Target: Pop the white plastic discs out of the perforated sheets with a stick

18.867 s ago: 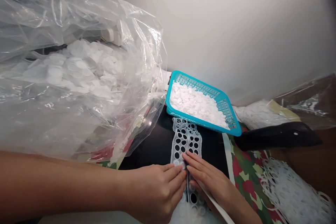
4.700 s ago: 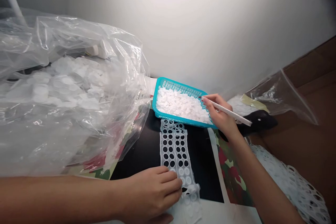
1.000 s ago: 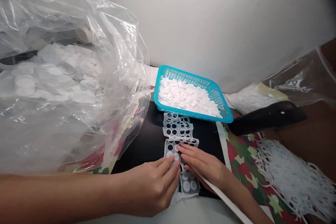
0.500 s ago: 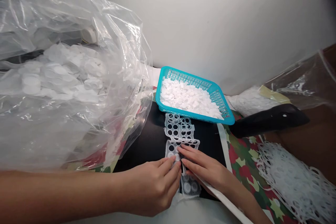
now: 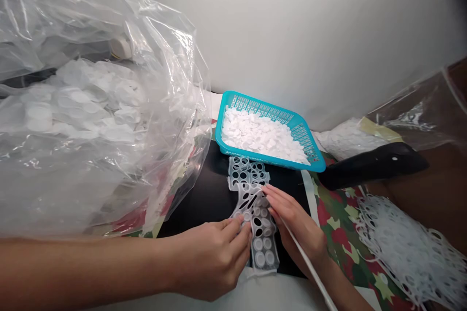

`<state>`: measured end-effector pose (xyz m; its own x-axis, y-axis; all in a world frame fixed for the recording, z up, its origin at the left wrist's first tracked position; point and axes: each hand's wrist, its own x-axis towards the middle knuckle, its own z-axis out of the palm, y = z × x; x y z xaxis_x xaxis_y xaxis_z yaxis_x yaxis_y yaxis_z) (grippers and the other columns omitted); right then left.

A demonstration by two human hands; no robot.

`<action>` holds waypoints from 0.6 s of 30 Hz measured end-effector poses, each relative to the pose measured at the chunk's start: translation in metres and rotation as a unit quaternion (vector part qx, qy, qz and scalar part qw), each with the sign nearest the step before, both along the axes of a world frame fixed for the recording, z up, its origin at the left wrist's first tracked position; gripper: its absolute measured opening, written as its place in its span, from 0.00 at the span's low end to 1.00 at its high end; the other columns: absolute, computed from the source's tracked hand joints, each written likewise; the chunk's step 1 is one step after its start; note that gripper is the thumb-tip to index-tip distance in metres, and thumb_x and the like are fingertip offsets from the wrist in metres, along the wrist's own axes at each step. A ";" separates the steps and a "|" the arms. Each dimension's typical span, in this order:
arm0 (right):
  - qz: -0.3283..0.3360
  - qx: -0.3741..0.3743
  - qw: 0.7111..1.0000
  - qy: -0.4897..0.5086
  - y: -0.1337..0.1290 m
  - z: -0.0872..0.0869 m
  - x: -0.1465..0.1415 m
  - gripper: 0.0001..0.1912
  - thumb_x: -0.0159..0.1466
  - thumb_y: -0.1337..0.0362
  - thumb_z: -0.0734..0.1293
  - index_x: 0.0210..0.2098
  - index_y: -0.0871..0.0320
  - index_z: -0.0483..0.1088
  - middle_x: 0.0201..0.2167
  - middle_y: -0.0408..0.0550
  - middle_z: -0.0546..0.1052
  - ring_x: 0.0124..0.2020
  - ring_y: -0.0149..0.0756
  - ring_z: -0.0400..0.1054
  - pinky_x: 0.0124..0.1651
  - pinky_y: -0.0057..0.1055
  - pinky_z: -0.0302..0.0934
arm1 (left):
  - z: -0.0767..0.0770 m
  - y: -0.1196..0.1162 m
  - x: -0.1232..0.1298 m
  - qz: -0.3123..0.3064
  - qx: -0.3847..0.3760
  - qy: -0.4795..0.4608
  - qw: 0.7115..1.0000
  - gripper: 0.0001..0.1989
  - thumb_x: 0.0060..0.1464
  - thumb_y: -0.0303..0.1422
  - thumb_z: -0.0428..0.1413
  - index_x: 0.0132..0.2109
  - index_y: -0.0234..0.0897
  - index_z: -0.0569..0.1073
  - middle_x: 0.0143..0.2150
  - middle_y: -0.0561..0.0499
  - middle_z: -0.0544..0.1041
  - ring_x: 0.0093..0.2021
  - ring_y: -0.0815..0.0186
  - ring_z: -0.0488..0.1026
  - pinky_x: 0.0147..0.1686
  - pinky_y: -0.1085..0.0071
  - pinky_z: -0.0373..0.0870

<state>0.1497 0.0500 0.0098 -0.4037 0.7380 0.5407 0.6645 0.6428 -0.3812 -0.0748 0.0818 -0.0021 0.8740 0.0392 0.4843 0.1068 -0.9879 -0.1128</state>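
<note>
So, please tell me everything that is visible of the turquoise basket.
The basket is turquoise and plastic-looking, with rounded corners and slotted sides. It stands open side up, holding small white pieces, at the far end of the black surface, near the wall. Perforated sheets reach its near edge. The left hand and right hand do not touch it.

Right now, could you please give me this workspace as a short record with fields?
Left hand: fingertips pinching the perforated plastic sheet
Right hand: fingertips at the sheet's upper edge, with a white stick in the hand
Sheet state: puckered between the hands; round pieces in its lower part
Under the sheet: black surface
Beyond the hands: teal basket of small white pieces
Far left: clear plastic bag
Far right: pile of holed plastic
</note>
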 end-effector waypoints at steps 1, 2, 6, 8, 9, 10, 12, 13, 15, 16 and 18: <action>-0.008 0.016 1.000 0.005 0.000 0.004 0.000 0.25 0.65 0.80 0.61 0.59 0.58 0.64 0.54 0.55 0.74 0.58 0.44 0.68 0.56 0.41 0.70 | -0.001 0.000 0.000 -0.002 -0.002 0.000 1.000 0.16 0.57 0.28 0.50 0.47 0.22 0.76 0.48 0.34 0.77 0.47 0.49 0.75 0.46 0.58 0.73; -0.016 0.026 1.000 0.007 0.001 0.008 0.000 0.25 0.64 0.80 0.61 0.58 0.58 0.65 0.54 0.55 0.74 0.57 0.44 0.68 0.55 0.41 0.70 | -0.001 0.000 0.000 -0.002 -0.004 -0.002 1.000 0.16 0.57 0.29 0.51 0.47 0.22 0.76 0.48 0.34 0.76 0.47 0.49 0.75 0.47 0.58 0.73; -0.014 0.026 1.000 0.006 -0.003 0.020 0.013 0.26 0.64 0.79 0.61 0.59 0.56 0.64 0.56 0.54 0.73 0.57 0.44 0.69 0.54 0.44 0.70 | 0.001 0.001 0.000 0.005 -0.038 -0.002 0.999 0.16 0.57 0.30 0.51 0.48 0.22 0.74 0.49 0.34 0.76 0.48 0.52 0.74 0.48 0.61 0.70; 0.035 -0.005 0.999 -0.025 -0.005 0.023 0.022 0.25 0.64 0.78 0.61 0.59 0.57 0.62 0.56 0.55 0.73 0.58 0.45 0.67 0.55 0.44 0.70 | 0.004 0.002 0.000 0.009 -0.094 0.016 0.995 0.15 0.56 0.30 0.51 0.47 0.26 0.73 0.47 0.38 0.76 0.45 0.56 0.73 0.46 0.62 0.70; 0.062 -0.024 0.997 -0.046 -0.005 0.023 0.025 0.25 0.65 0.78 0.61 0.59 0.58 0.62 0.55 0.56 0.73 0.58 0.45 0.67 0.55 0.44 0.70 | 0.006 0.003 0.000 0.011 -0.122 0.024 0.992 0.14 0.55 0.30 0.51 0.47 0.27 0.72 0.46 0.39 0.76 0.42 0.57 0.73 0.44 0.63 0.70; 0.083 -0.041 0.994 -0.064 -0.006 0.022 0.028 0.24 0.65 0.77 0.61 0.59 0.59 0.62 0.55 0.56 0.74 0.59 0.44 0.67 0.55 0.42 0.70 | 0.007 0.004 0.000 0.015 -0.141 0.025 0.990 0.14 0.55 0.30 0.51 0.47 0.29 0.72 0.46 0.41 0.76 0.41 0.58 0.72 0.43 0.62 0.69; 0.099 -0.057 0.989 -0.090 -0.005 0.020 0.030 0.23 0.65 0.77 0.61 0.59 0.60 0.62 0.54 0.58 0.74 0.58 0.42 0.67 0.55 0.40 0.70 | 0.009 0.005 0.000 0.025 -0.152 0.014 0.988 0.15 0.55 0.30 0.51 0.49 0.28 0.71 0.49 0.41 0.75 0.44 0.57 0.72 0.46 0.61 0.68; 0.099 -0.056 0.989 -0.098 -0.004 0.019 0.029 0.22 0.65 0.77 0.60 0.59 0.61 0.62 0.54 0.59 0.74 0.58 0.41 0.67 0.55 0.39 0.70 | 0.009 0.005 0.001 0.030 -0.150 0.008 0.988 0.17 0.56 0.30 0.51 0.52 0.27 0.70 0.52 0.40 0.74 0.48 0.56 0.71 0.49 0.61 0.66; 0.096 -0.047 0.988 -0.109 -0.002 0.016 0.027 0.21 0.66 0.77 0.60 0.58 0.61 0.63 0.53 0.60 0.75 0.58 0.41 0.68 0.55 0.38 0.70 | 0.009 0.006 0.001 0.033 -0.152 0.004 0.988 0.23 0.58 0.32 0.50 0.57 0.23 0.67 0.58 0.37 0.69 0.56 0.54 0.67 0.57 0.62 0.60; 0.095 -0.045 0.988 -0.114 -0.001 0.015 0.026 0.20 0.66 0.77 0.60 0.57 0.61 0.63 0.52 0.60 0.75 0.57 0.40 0.68 0.55 0.38 0.70 | 0.008 0.007 0.001 0.033 -0.159 0.006 0.987 0.25 0.58 0.33 0.50 0.59 0.21 0.65 0.60 0.37 0.68 0.59 0.54 0.64 0.60 0.63 0.57; 0.095 -0.043 0.987 -0.122 0.000 0.012 0.025 0.20 0.66 0.76 0.60 0.57 0.61 0.64 0.52 0.60 0.76 0.57 0.40 0.68 0.55 0.37 0.69 | 0.006 0.008 0.001 0.031 -0.178 0.017 0.983 0.28 0.58 0.35 0.50 0.60 0.19 0.64 0.61 0.36 0.67 0.61 0.54 0.63 0.63 0.64 0.54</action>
